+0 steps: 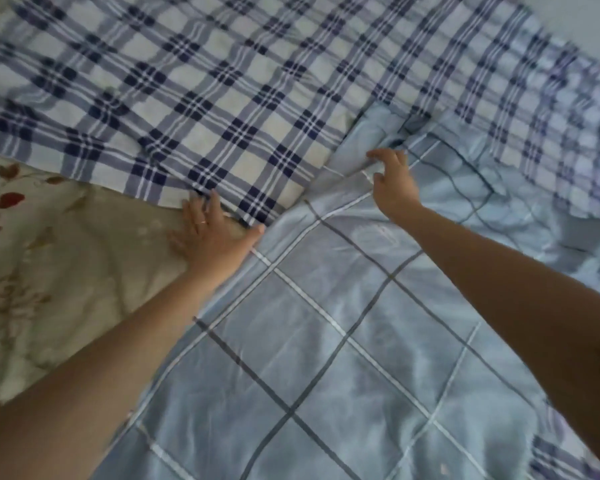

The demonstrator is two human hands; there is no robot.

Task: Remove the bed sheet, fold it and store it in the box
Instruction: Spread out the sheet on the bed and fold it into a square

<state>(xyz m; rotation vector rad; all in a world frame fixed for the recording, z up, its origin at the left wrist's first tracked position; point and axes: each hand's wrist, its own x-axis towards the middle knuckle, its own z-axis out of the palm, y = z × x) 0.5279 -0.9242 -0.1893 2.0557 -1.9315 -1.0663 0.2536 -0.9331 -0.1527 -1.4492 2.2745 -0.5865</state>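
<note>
While the navy-and-white plaid bed sheet [222, 98] lies rumpled across the far half of the bed, its near edge runs slantwise above both hands, and on the right a paler stretch of it, apparently its underside, is folded over the bedding below. Two other fabrics crowd around it. On the left a beige floral mattress cover [66, 254] lies bare beneath the sheet's edge. A shiny light blue checked quilt [343, 341] fills the near middle and right, reaching up to the plaid and passing under its folded part. The left hand [211, 233] lies flat, fingers spread, pressing on the floral cover right where the three fabrics meet. Its fingertips touch the plaid edge, its thumb points toward the blue quilt, and a thin ring [203, 222] shows on one finger. The right hand [393, 181] reaches farther out, its fingers bent claw-like onto a raised ridge of the blue quilt just beside the plaid. Blur keeps me from telling whether it actually pinches that fold. No box is in view.
</note>
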